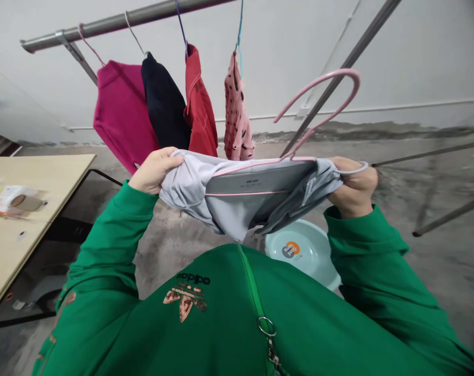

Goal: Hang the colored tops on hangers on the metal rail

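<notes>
A light grey top (237, 209) is stretched out in front of me, its neck opening facing up. Inside the neckline lies a pink clothes hanger (319, 75), with its hook rising above the garment toward the right. My left hand (154, 169) is closed on the top's left shoulder, thumb over the cloth. The right shoulder is gripped by my right hand (354, 185), whose fingertips are partly hidden. A pale loop (356, 169) shows at that hand; I cannot tell whether it belongs to the garment.
Ahead, a metal rail (111, 23) carries a magenta garment (123, 112), a dark garment (166, 104), a red garment (199, 104) and a spotted pink garment (237, 115). A pale basin (315, 256) stands on the floor. At left is a wooden table (44, 183) with packages.
</notes>
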A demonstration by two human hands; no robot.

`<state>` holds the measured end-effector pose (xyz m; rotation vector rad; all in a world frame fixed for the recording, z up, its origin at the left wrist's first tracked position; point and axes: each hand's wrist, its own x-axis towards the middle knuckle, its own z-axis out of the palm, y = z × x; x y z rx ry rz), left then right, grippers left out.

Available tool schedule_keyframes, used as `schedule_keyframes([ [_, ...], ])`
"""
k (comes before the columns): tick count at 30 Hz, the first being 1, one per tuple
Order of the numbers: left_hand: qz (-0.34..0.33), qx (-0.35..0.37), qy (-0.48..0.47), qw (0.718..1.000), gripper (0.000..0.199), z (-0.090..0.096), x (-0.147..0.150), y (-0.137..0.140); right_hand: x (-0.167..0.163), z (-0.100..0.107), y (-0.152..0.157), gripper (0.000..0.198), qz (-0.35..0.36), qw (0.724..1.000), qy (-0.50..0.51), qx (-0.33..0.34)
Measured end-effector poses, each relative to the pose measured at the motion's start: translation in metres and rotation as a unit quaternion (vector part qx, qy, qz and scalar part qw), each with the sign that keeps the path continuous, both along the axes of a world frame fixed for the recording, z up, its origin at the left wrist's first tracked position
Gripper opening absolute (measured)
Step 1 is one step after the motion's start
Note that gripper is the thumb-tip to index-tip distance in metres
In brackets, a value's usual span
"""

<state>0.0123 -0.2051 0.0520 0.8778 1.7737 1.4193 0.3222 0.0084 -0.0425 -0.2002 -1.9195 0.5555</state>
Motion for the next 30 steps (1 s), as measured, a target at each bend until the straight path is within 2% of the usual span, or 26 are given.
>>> schedule_keyframes([
  [3, -0.048, -0.059, 0.014, 0.997, 0.037, -0.006, -0.004, 0.002, -0.001, -0.002, 0.001, 0.024, -0.016, 1.0, 0.009, 0.0],
  [6, -0.1, -0.027, 0.053, 0.993, 0.047, -0.005, -0.009, -0.008, 0.001, -0.002, 0.0, 0.025, -0.02, 1.0, -0.002, -0.001],
  [8, -0.157, -0.005, 0.159, 0.975, 0.046, -0.001, -0.009, -0.017, 0.001, -0.001, -0.002, 0.023, -0.027, 0.999, -0.007, -0.016],
  [10, -0.219, -0.02, 0.321, 0.921, 0.045, 0.002, -0.004, -0.022, -0.002, 0.001, -0.005, 0.018, -0.035, 0.999, -0.011, -0.038],
  [12, -0.232, -0.053, 0.478, 0.845, 0.04, 0.0, 0.006, -0.024, -0.007, 0.004, -0.007, 0.016, -0.04, 0.997, -0.02, -0.057],
  [15, -0.135, -0.042, 0.633, 0.761, 0.029, -0.008, 0.019, -0.021, -0.014, 0.01, -0.005, 0.019, -0.039, 0.993, -0.047, -0.097],
  [18, -0.045, 0.0, 0.697, 0.716, 0.023, -0.013, 0.019, -0.022, -0.015, 0.019, 0.002, 0.03, 0.026, 0.977, -0.123, -0.17],
  [21, -0.028, 0.009, 0.707, 0.706, 0.019, -0.008, 0.008, -0.027, -0.009, 0.029, 0.009, 0.038, 0.11, 0.952, -0.174, -0.225],
  [26, -0.039, 0.032, 0.675, 0.736, 0.017, 0.003, -0.01, -0.032, 0.005, 0.04, 0.019, 0.039, 0.128, 0.949, -0.148, -0.247],
  [30, -0.022, 0.038, 0.679, 0.733, 0.016, 0.003, -0.016, -0.033, 0.028, 0.049, 0.028, 0.042, 0.161, 0.924, -0.259, -0.232],
])
